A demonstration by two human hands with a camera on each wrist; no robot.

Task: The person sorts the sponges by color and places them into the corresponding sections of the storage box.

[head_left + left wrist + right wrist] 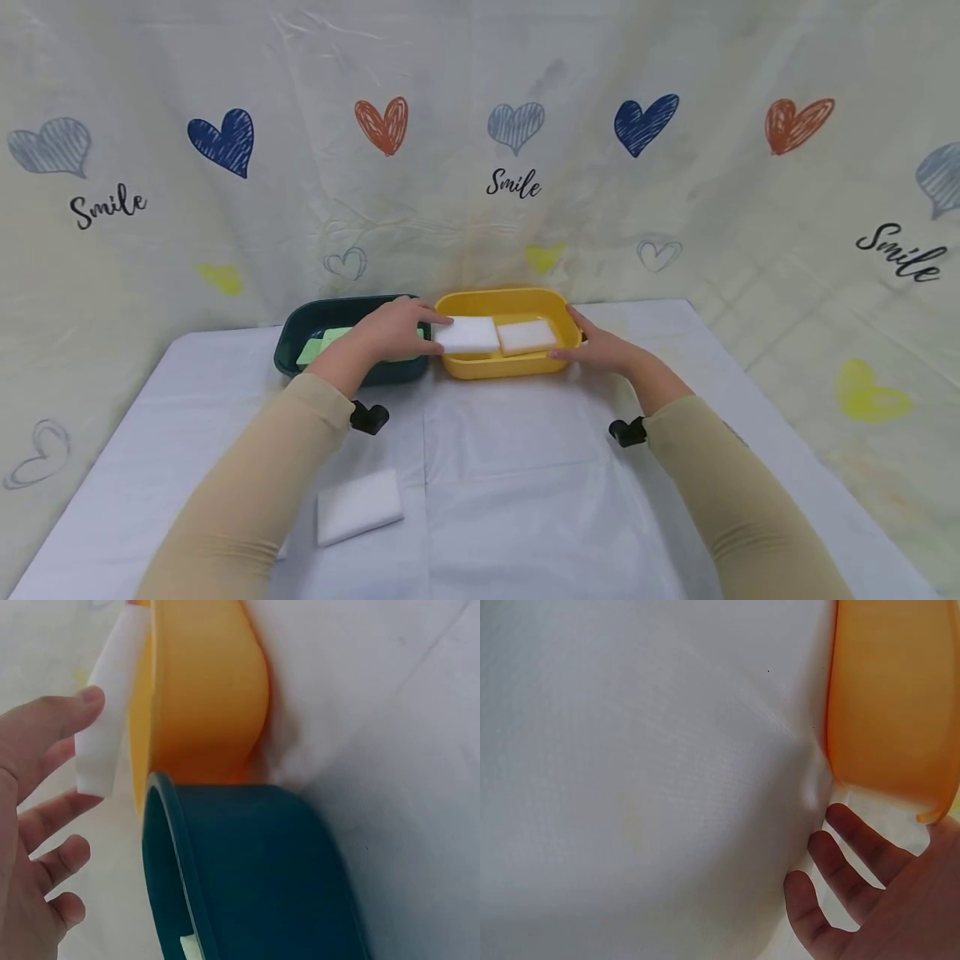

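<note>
My left hand [393,329] pinches a white sponge [467,335] over the left end of a yellow basin [517,367]. In the left wrist view, the thumb presses one face of this sponge [109,712], held just above the rim. Another white sponge [527,337] lies inside the basin at its right. My right hand [603,348] holds the basin's right end, thumb at the front and a finger towards the back. In the right wrist view, three fingers [855,881] hang apart from the basin's wall; the thumb's contact is hidden there.
Touching or nearly touching the yellow basin on its left is a dark green basin [288,333] with several light green sponges [311,352]. A white sponge [358,508] lies on the white-covered table [517,500], with another white edge [282,552] partly hidden by the left sleeve. A heart-printed cloth [442,217] hangs behind.
</note>
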